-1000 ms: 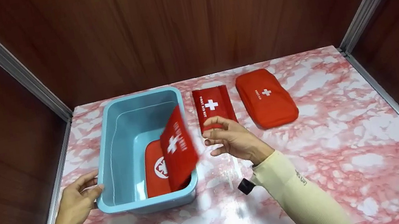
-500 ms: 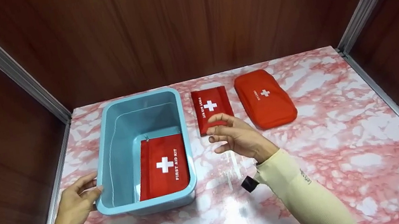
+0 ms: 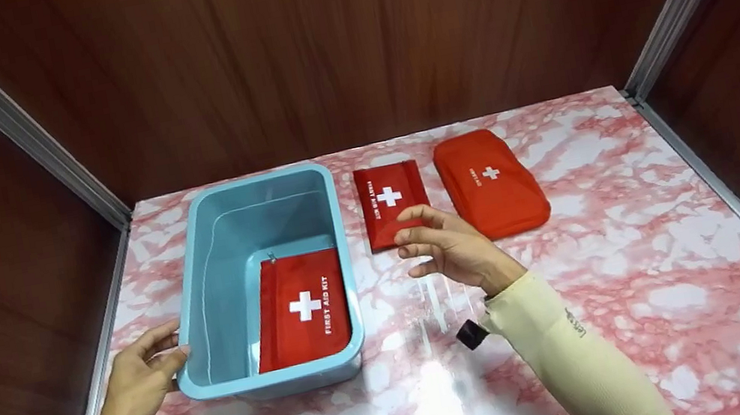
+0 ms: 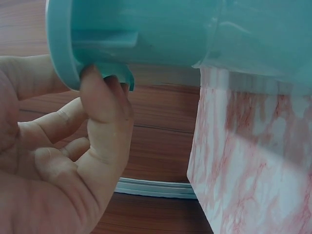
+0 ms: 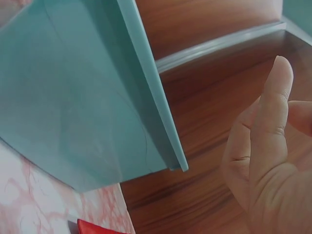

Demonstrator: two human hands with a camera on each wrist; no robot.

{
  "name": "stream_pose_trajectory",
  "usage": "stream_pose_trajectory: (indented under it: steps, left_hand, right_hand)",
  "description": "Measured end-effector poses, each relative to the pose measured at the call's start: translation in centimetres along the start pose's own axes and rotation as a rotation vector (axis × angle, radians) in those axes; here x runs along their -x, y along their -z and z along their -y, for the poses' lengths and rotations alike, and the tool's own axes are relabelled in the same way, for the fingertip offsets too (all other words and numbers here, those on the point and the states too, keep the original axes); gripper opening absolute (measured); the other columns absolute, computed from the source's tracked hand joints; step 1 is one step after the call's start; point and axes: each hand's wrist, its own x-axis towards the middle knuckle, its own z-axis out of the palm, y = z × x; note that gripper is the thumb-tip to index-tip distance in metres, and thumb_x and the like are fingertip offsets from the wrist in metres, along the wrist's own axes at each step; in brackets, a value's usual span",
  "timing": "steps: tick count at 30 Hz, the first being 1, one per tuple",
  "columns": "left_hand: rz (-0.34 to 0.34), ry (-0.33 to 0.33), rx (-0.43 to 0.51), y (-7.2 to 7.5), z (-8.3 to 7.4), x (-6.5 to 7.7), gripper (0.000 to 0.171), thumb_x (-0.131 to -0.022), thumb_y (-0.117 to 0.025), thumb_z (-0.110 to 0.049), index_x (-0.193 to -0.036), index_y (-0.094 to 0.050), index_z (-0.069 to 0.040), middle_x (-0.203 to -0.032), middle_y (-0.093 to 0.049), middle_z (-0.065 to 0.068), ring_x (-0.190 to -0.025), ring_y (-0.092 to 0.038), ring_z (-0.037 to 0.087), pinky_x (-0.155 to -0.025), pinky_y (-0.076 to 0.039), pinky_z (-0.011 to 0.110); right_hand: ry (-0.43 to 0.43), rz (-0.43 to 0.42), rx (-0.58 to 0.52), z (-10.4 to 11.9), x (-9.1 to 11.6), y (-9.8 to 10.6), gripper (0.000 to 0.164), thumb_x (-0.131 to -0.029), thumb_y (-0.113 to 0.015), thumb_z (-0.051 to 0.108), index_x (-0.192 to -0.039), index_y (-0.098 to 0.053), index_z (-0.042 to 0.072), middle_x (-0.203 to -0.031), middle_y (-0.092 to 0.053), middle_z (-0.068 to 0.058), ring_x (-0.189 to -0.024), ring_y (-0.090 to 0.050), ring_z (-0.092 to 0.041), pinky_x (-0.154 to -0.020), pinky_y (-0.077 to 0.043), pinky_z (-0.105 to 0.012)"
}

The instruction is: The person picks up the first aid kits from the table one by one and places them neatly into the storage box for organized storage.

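A light blue plastic tub [image 3: 271, 381] stands on the left side of the table. My left hand [image 3: 132, 390] holds its left rim, thumb on one side and fingers under the lip [image 4: 124, 78] in the left wrist view. Flat inside the tub lies a red first aid pouch [image 3: 289, 332] with a white cross, hiding whatever is below it. My right hand [image 3: 457, 250] hovers with loosely bent fingers and holds nothing. Its fingertips overlap the near edge of a smaller red first aid pouch [image 3: 385, 226] in the head view, apparently above it.
A thicker orange-red first aid case [image 3: 505, 197] lies right of the smaller pouch. Dark wood-look panels [image 3: 341, 45] close off the back and sides, with metal strips [image 3: 54, 141] at the corners. The table [image 3: 651, 249] has a pink and white marbled top.
The red pouch, falling and tilted one second ago, now lies flat in the tub, covering a case with a round white logo. My right hand has drifted slightly right; my left stays on the rim.
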Motion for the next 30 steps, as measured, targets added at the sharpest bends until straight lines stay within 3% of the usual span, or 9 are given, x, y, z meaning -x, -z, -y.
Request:
stream_pose_trajectory:
  steps: [30]
  left_hand:
    - [0.000, 0.000, 0.001, -0.1, -0.2, 0.1, 0.051, -0.097, -0.058, 0.003, -0.143, -0.040, 0.015, -0.120, -0.052, 0.025, -0.086, -0.064, 0.005, -0.064, -0.059, 0.029]
  right_hand:
    - [-0.009, -0.103, 0.018, 0.4, -0.8, 3.5, 0.019, -0.100, -0.052, 0.002, -0.118, -0.048, 0.007, -0.091, -0.065, -0.005, -0.074, -0.066, -0.015, -0.061, -0.059, -0.030]
